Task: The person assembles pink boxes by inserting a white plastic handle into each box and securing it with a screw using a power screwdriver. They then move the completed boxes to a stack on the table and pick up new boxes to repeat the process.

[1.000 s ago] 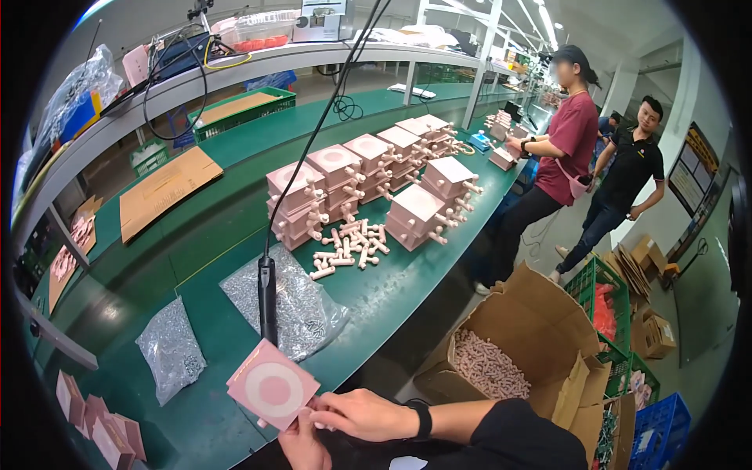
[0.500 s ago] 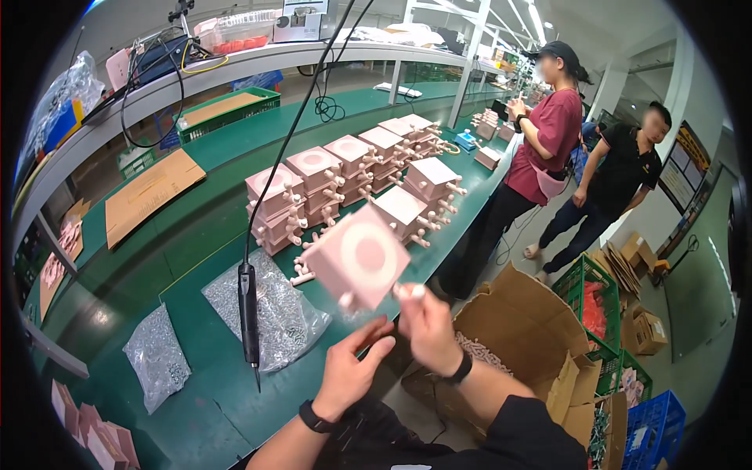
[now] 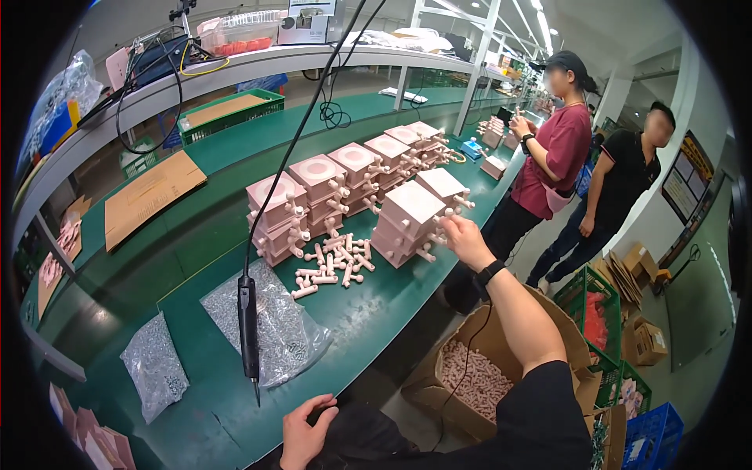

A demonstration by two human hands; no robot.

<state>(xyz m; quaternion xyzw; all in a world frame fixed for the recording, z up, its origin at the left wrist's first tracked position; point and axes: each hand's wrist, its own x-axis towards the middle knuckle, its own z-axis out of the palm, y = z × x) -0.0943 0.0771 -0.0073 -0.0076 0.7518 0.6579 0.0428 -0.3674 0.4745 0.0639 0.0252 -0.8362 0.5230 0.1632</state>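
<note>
My right hand point(image 3: 468, 244) reaches to a pale pink square box point(image 3: 411, 205) on top of a front stack, its fingers closed round a peg on the box's right side. The box rests on another like it, beside a neighbouring box point(image 3: 442, 184). Low in the view, my left hand point(image 3: 304, 432) is by the table's front edge, empty, with thumb and fingers apart. Loose pink pegs point(image 3: 348, 265) with round knobs lie in a heap left of the front stack. Behind them stand rows of stacked pink boxes point(image 3: 316, 170) with ring-marked tops.
A black electric screwdriver point(image 3: 248, 329) hangs on its cable over a clear bag of screws point(image 3: 286, 337). Another screw bag point(image 3: 155, 368) lies to the left. An open carton point(image 3: 548, 317) of pink pegs stands at the right. Two people point(image 3: 560, 141) stand beyond the table.
The ring-marked pink box held before me has gone onto the front stack, out of my left hand. My left hand drew back down; my right hand moved forward and right.
</note>
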